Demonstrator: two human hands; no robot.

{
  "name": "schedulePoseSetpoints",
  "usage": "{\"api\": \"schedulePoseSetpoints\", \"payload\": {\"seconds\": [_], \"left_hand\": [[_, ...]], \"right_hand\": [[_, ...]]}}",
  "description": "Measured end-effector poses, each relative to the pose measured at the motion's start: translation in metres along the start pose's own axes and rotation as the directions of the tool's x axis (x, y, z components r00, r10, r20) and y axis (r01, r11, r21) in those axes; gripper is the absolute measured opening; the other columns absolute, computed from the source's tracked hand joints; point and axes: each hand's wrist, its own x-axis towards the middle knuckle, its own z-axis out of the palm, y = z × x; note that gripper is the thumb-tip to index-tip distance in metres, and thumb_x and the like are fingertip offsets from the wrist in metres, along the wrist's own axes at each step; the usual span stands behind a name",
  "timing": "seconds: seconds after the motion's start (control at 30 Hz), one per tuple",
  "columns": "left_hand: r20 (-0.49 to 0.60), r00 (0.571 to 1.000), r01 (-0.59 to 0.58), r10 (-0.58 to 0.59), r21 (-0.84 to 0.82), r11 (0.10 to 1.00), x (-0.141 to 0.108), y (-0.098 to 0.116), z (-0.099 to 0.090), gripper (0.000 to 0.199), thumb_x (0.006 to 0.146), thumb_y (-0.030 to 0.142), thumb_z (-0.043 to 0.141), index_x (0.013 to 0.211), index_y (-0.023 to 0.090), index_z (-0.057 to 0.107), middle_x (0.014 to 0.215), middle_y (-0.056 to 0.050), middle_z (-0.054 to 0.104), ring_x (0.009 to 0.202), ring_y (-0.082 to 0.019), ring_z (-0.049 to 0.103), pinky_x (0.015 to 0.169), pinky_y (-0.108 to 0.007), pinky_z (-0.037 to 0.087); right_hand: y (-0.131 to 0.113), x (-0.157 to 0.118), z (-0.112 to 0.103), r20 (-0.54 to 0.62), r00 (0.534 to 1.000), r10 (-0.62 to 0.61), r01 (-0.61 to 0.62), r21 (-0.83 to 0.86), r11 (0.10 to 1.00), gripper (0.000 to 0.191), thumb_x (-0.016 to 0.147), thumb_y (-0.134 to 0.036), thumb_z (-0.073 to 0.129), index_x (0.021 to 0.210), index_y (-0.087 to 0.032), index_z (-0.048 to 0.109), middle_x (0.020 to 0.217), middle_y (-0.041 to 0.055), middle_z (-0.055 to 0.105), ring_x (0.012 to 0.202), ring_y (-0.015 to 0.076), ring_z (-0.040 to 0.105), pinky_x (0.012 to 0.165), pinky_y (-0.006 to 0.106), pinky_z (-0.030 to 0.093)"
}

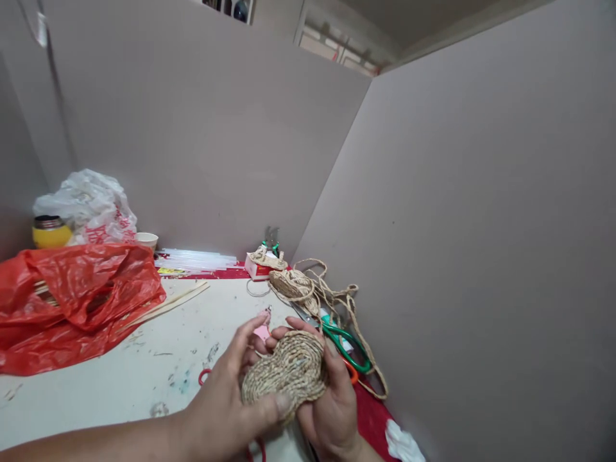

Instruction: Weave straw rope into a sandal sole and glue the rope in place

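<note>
Between my two hands is a woven straw-rope sole (283, 372), made of cord coiled into a long rounded shape. My left hand (231, 385) grips its left side, the thumb lying across the near edge. Around the right end curl the fingers of my right hand (332, 391), the thumb along its edge. Just beyond the hands lie green-handled scissors (345, 340) and a pink glue gun (263, 328), partly hidden by my fingers. Parts of red handles (204, 376) show beside and below my left hand.
Loose straw rope (296, 284) lies by the right partition (471, 224). A red plastic bag (81, 301) covers the table's left side, with a white bag (91, 202) and yellow jar (51, 232) behind. Glue sticks (197, 260) and a small box (257, 267) line the back.
</note>
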Motion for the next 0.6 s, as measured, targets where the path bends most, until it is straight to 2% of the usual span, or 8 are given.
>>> {"api": "schedulePoseSetpoints", "payload": {"seconds": [0.03,0.1,0.17,0.23,0.3,0.37,0.5,0.6], "left_hand": [[-0.012,0.995,0.095,-0.098,-0.152,0.984,0.001,0.0,-0.002,0.057,0.08,0.033,0.064,0.13,0.024,0.038,0.114,-0.01,0.055,0.099,-0.022,0.056,0.086,-0.036,0.046],[0.02,0.965,0.247,-0.262,-0.413,0.877,0.005,-0.003,-0.004,0.03,0.086,0.039,0.055,0.107,0.019,0.053,0.097,-0.006,0.059,0.085,-0.016,0.058,0.077,-0.029,0.046],[0.127,0.93,0.35,-0.344,-0.587,0.73,0.009,-0.008,-0.003,0.024,0.088,0.039,0.054,0.093,0.016,0.057,0.09,-0.005,0.061,0.082,-0.015,0.058,0.075,-0.026,0.045],[0.267,0.896,0.435,-0.355,-0.687,0.582,0.011,-0.011,0.0,0.025,0.09,0.038,0.052,0.097,0.015,0.059,0.091,-0.006,0.064,0.085,-0.016,0.06,0.078,-0.027,0.044],[0.401,0.853,0.519,-0.334,-0.718,0.463,0.01,-0.012,0.002,0.031,0.092,0.04,0.047,0.107,0.015,0.058,0.095,-0.008,0.066,0.089,-0.018,0.062,0.083,-0.03,0.044],[0.515,0.802,0.597,-0.302,-0.696,0.398,0.009,-0.01,0.001,0.04,0.093,0.046,0.041,0.113,0.015,0.056,0.097,-0.009,0.067,0.09,-0.02,0.065,0.086,-0.034,0.043],[0.662,0.72,0.682,-0.206,-0.621,0.386,0.007,-0.005,-0.003,0.06,0.09,0.061,0.029,0.118,0.015,0.055,0.1,-0.014,0.069,0.09,-0.027,0.067,0.087,-0.041,0.043],[0.671,0.717,0.68,-0.188,-0.615,0.399,0.007,-0.007,-0.003,0.064,0.089,0.062,0.027,0.118,0.013,0.057,0.1,-0.017,0.069,0.093,-0.027,0.067,0.089,-0.042,0.042]], "right_hand": [[-0.001,0.001,0.001,0.002,1.0,0.019,-0.019,0.006,1.0,0.034,0.08,-0.048,0.061,0.1,-0.022,0.07,0.087,0.0058,0.075,0.089,0.0264,0.068,0.088,0.042,0.048],[-0.003,0.002,0.003,0.013,0.998,0.056,-0.057,0.02,0.998,0.037,0.079,-0.051,0.059,0.096,-0.021,0.072,0.085,0.0071,0.075,0.086,0.0269,0.068,0.085,0.042,0.05],[-0.004,0.002,0.003,0.027,0.995,0.094,-0.094,0.034,0.995,0.041,0.08,-0.053,0.056,0.096,-0.019,0.072,0.086,0.0087,0.075,0.084,0.0271,0.068,0.082,0.042,0.05],[-0.005,0.003,0.002,0.041,0.991,0.125,-0.127,0.042,0.991,0.043,0.08,-0.054,0.054,0.096,-0.018,0.072,0.085,0.0097,0.075,0.082,0.0271,0.069,0.08,0.042,0.051],[-0.005,0.004,0.0,0.042,0.987,0.153,-0.156,0.053,0.986,0.042,0.081,-0.054,0.054,0.094,-0.018,0.073,0.082,0.0095,0.075,0.081,0.0269,0.069,0.079,0.041,0.051],[-0.004,0.005,-0.002,0.04,0.982,0.182,-0.185,0.074,0.98,0.042,0.081,-0.053,0.053,0.093,-0.019,0.073,0.078,0.0089,0.075,0.08,0.0267,0.069,0.077,0.04,0.052],[0.0,0.007,-0.004,0.048,0.97,0.239,-0.243,0.101,0.965,0.041,0.082,-0.053,0.053,0.092,-0.019,0.073,0.074,0.0079,0.075,0.078,0.026,0.069,0.075,0.039,0.052],[0.002,0.008,-0.005,0.06,0.961,0.27,-0.276,0.107,0.955,0.044,0.083,-0.055,0.051,0.093,-0.018,0.073,0.074,0.008,0.075,0.077,0.0257,0.069,0.073,0.038,0.052]]}}
